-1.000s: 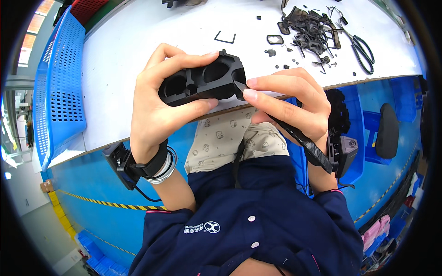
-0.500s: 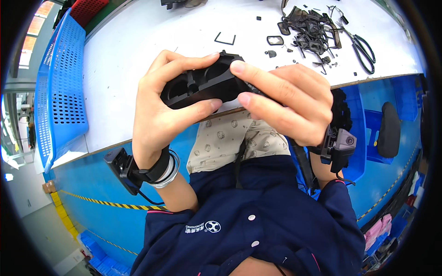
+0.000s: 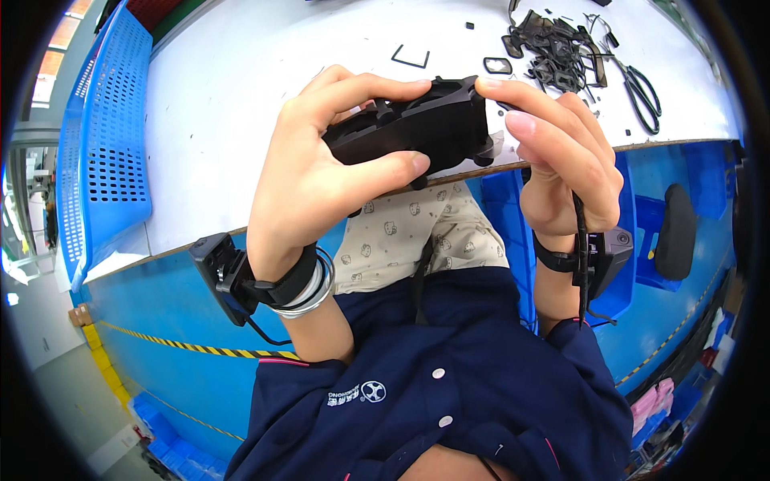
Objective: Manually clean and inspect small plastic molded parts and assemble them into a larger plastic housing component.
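My left hand grips a black plastic housing above the table's near edge, fingers along its top and thumb across its near side. Round recesses show in the upper face of the housing, which is tilted. Small rounded black bits stick out beneath its right end. My right hand is at that end, its index fingertip against the upper corner. A slender black tool sits in the curled right fingers, its long end hanging down past the wrist. Its kind cannot be made out, and the palm hides its middle.
On the white table lie a thin black bracket, a small black frame, a heap of black plastic scraps and black-handled scissors. A blue perforated basket stands at left. Blue bins are below the right edge.
The housing has moved right and turned so more of its near side shows. My right thumb has come off it, the right hand has rotated, and the slender tool now hangs downward.
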The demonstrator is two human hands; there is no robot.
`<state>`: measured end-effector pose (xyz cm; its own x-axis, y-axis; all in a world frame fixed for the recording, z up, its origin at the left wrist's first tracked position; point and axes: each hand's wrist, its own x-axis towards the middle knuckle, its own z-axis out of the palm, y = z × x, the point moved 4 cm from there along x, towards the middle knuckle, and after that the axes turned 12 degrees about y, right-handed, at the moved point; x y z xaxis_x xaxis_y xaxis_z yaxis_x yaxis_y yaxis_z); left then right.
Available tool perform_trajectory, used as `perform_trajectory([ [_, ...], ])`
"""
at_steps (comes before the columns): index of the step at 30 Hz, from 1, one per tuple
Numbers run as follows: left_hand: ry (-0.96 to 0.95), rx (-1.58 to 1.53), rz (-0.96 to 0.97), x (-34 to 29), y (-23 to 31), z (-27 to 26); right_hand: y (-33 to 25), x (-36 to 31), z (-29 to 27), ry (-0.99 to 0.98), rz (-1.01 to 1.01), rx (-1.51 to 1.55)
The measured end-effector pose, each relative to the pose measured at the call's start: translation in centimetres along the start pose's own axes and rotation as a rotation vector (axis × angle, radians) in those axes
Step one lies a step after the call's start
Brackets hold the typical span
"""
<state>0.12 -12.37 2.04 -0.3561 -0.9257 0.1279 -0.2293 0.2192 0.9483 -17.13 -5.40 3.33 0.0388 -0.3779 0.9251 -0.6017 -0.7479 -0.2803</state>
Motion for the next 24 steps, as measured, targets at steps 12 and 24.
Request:
perform_trajectory([
  [12,0.108,-0.112,0.076,-1.7,-0.2,0.3,0.3,-1.2,-0.5,0.062,0.291,0.233],
  [24,0.065,-0.099,0.233,-1.8,0.1,0.3,-0.4,-0.9,-0.2,0.006,0.351,0.299],
])
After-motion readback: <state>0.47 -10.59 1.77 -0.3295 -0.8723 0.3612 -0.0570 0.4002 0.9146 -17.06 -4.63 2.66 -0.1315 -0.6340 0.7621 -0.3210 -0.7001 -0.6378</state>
